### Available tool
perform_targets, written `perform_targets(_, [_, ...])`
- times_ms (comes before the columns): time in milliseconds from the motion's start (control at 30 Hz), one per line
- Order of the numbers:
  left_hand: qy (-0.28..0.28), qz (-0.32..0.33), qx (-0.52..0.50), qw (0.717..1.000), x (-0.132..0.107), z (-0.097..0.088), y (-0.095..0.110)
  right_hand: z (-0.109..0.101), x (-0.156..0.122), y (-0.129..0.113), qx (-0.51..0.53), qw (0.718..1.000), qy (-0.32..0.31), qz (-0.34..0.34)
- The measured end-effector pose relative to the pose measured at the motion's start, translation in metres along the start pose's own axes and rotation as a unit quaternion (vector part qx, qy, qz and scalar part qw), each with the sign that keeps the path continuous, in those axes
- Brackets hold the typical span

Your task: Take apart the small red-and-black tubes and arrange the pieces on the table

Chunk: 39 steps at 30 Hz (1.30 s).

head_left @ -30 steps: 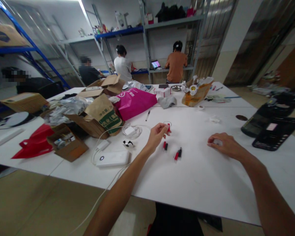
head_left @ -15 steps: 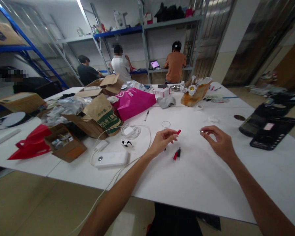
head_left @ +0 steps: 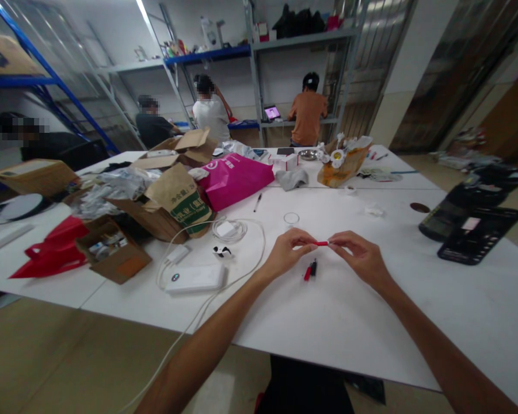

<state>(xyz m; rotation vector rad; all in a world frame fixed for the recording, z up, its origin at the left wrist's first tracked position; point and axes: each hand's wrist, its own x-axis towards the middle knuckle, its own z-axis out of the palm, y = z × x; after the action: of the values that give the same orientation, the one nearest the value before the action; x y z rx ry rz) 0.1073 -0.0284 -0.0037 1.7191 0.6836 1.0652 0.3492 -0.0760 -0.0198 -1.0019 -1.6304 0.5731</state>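
My left hand [head_left: 289, 248] pinches one end of a small red clip-like piece [head_left: 322, 243] above the white table [head_left: 349, 310]. My right hand [head_left: 357, 257] is closed in a pinch at the piece's other end, its fingertips meeting the red tip; whatever small part it holds is hidden. Just below the hands a red and black pair of the same pieces [head_left: 310, 269] lies on the table. A small clear ring-shaped cap [head_left: 291, 218] sits a little beyond the hands.
A white power bank [head_left: 194, 278] with coiled cable [head_left: 231, 230] lies to the left, past it cardboard boxes [head_left: 112, 253], a brown paper bag [head_left: 179, 198] and a pink bag [head_left: 235, 178]. Black trays [head_left: 479, 227] lie right. Three people sit at the far shelves.
My left hand lifted a red piece off the table, and my right hand rose and came in from the right. Both hands now meet on the piece.
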Motion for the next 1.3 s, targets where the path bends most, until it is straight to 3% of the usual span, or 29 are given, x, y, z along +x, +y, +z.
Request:
perform_targets(267, [0.001, 0.016, 0.011, 1.0, -0.002, 0.003, -0.01, 0.005, -0.003, 0.002, -0.011, 0.999, -0.028, 0.026])
perform_targets(767, [0.012, 0.035, 0.016, 0.999, -0.003, 0.004, -0.001, 0.004, -0.002, 0.0, -0.018, 0.999, -0.01, 0.032])
perform_targets(1100, [-0.011, -0.071, -0.037, 0.997, -0.005, 0.006, 0.003, 0.003, -0.004, 0.001, -0.055, 0.998, -0.01, 0.036])
perform_targets(1300, [-0.019, -0.058, -0.024, 0.998, -0.006, 0.005, 0.004, 0.001, -0.002, -0.008, -0.081, 0.995, -0.019, 0.045])
